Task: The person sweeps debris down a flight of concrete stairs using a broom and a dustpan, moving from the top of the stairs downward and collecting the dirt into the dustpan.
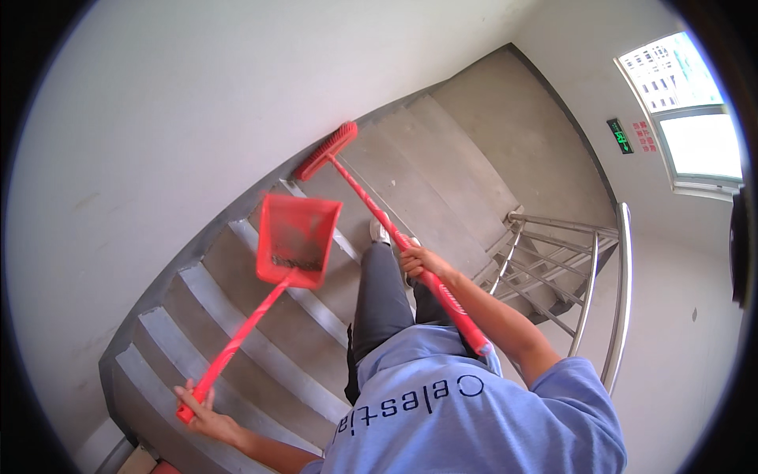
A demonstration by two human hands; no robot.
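Observation:
My left hand [203,411] grips the lower end of a red handle belonging to a long-handled dustpan [298,232]. The red pan hangs over the stairs, slightly blurred, with dark dirt [294,262] gathered near its handle side. Around the shaft of a red broom [373,207] the fingers of my right hand [423,263] are closed. The broom head [327,151] has red bristles and lies at the wall's base, on the far side of a step. Its capped handle end reaches back to my shirt.
Stair steps [249,338] with pale edges fall along the left wall [148,130]. Beyond my feet, more steps meet a landing [515,118]. A metal railing [616,296] borders the right. An exit sign [620,136] hangs beside a window [699,142].

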